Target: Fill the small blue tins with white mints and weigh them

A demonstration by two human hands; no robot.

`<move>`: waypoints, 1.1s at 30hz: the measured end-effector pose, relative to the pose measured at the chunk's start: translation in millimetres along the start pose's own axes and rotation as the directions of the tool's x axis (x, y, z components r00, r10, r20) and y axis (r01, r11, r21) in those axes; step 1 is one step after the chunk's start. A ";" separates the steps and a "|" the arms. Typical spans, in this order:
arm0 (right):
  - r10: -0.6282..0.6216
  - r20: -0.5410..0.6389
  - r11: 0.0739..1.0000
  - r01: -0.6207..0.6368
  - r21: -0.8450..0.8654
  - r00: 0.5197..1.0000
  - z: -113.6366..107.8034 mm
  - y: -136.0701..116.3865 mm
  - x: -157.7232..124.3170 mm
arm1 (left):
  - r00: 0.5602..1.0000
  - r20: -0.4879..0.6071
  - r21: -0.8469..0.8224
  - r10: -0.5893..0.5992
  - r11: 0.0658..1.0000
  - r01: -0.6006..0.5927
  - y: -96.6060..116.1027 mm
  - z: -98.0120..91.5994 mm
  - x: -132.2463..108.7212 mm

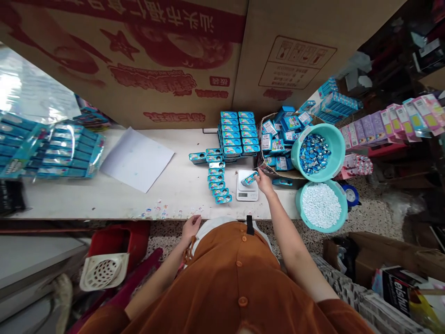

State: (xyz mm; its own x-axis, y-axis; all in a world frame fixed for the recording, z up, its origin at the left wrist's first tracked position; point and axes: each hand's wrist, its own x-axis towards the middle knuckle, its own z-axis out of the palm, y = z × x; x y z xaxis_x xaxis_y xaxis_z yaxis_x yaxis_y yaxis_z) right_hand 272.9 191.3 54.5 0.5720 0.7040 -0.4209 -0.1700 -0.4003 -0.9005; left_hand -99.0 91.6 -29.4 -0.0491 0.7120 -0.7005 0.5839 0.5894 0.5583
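We hold a small blue tin (249, 178) on the scale (247, 185), our right hand (264, 181) pinching its end; this looks like weighing. Our left hand (191, 227) rests loosely curled at the surface (104, 197) edge, holding nothing. Next, we judge, the tin joins the row of tins (217, 182) beside the scale, which calls for a steady lift.

I note a pale worktable (69, 197) backed by large printed cardboard cartons (139, 60); speckled terrazzo floor (375, 215) to one side, cluttered stock shelving (399, 46) beyond, lighting bright and even
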 end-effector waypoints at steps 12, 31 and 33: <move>-0.128 -0.031 0.936 0.110 -0.335 0.991 -65.7 35.7 -45.1 | 0.644 -0.070 0.287 0.762 0.634 -0.718 148.5 27.8 -8.6; -0.055 -0.164 0.914 -0.016 -0.405 0.985 -131.2 82.9 -129.8 | 0.752 0.033 0.575 0.658 0.603 -0.552 250.2 137.7 30.1; -0.037 -0.161 0.918 -0.030 -0.394 0.986 -128.4 79.3 -126.5 | 0.733 0.050 0.571 0.679 0.582 -0.579 247.1 127.1 31.0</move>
State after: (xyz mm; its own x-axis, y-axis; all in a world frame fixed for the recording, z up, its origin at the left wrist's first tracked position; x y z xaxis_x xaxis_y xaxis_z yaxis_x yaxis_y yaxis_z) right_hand 290.2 -4.8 50.4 0.6994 0.6148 -0.3644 0.1432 -0.6201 -0.7713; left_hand 146.7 210.8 30.3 0.4010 0.9026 -0.1565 0.8310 -0.2865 0.4768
